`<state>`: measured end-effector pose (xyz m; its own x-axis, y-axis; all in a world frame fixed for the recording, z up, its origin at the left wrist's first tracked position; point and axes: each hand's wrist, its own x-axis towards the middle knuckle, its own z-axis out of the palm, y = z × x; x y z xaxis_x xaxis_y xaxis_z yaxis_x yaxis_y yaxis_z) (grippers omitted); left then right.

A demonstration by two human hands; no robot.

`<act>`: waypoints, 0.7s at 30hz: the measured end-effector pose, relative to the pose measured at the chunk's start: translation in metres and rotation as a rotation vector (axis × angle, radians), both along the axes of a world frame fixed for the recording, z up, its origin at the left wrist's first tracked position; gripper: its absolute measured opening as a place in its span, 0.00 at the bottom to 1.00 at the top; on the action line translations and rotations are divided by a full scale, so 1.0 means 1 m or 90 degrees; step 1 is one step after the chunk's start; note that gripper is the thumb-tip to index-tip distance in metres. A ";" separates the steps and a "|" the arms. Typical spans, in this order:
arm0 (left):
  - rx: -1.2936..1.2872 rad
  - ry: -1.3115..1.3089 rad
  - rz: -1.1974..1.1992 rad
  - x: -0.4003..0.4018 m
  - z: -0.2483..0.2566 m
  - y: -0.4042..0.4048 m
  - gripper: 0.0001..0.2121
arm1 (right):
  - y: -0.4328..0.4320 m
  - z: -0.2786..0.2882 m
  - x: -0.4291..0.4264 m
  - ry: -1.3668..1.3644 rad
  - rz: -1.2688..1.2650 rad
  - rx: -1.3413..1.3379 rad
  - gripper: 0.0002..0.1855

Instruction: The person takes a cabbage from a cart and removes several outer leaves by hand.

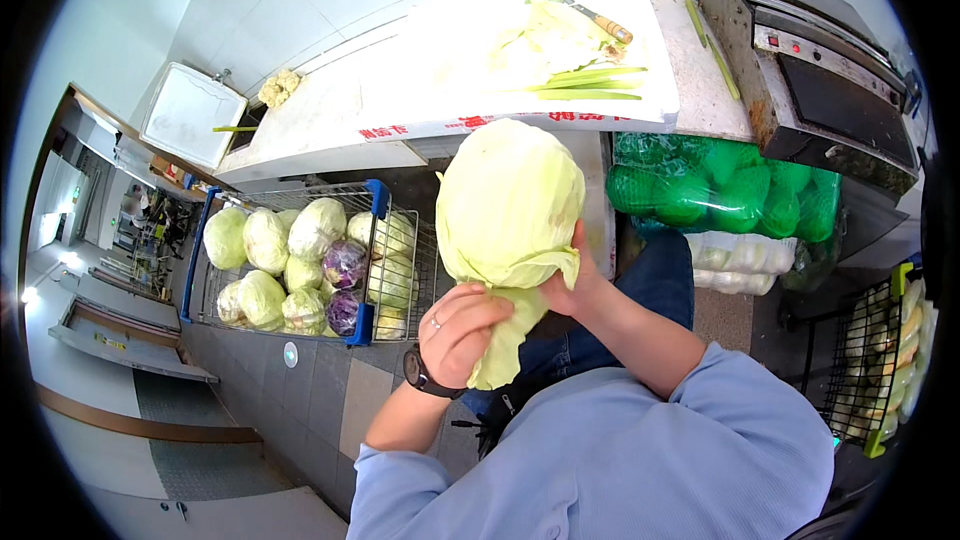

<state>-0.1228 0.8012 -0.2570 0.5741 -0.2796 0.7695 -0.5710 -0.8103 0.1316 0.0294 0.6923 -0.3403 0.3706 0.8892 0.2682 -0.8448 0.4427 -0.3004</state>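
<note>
A large pale green head of cabbage (pixel 510 202) is in front of me. My right hand (pixel 574 277) supports it from below on its right side, with the fingers partly hidden behind it. My left hand (pixel 465 326), wearing a ring and a dark watch, pinches a loose cabbage leaf (pixel 506 349) that hangs down under the head. Past the cabbage, a white foam board (pixel 450 52) on the counter carries leaf scraps, green stalks (pixel 592 84) and a knife with a wooden handle (pixel 611 28).
A blue-cornered wire cart (pixel 375 199) of green and purple cabbages stands at left. Green-netted produce (pixel 720 184) lies under the counter at right, near a metal appliance (pixel 832 75). A black wire basket (pixel 862 360) is at far right. Cauliflower (pixel 279 88) sits by the sink (pixel 193 114).
</note>
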 end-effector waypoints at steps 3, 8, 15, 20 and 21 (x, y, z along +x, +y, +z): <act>-0.010 -0.081 0.155 0.010 -0.002 -0.018 0.36 | 0.008 -0.004 0.003 -0.084 -0.017 -0.010 0.58; -0.025 -0.051 0.290 0.018 0.011 -0.026 0.19 | 0.007 0.003 -0.001 -0.159 -0.143 -0.037 0.62; 0.151 -0.136 -0.026 0.022 0.013 -0.009 0.09 | 0.000 0.015 -0.005 -0.064 -0.164 -0.037 0.57; 0.171 -0.074 -0.114 0.012 -0.021 -0.016 0.09 | -0.006 0.043 0.009 0.033 -0.097 0.048 0.52; 0.171 -0.075 -0.114 0.008 -0.033 -0.009 0.09 | -0.009 0.043 0.017 0.060 -0.065 0.099 0.52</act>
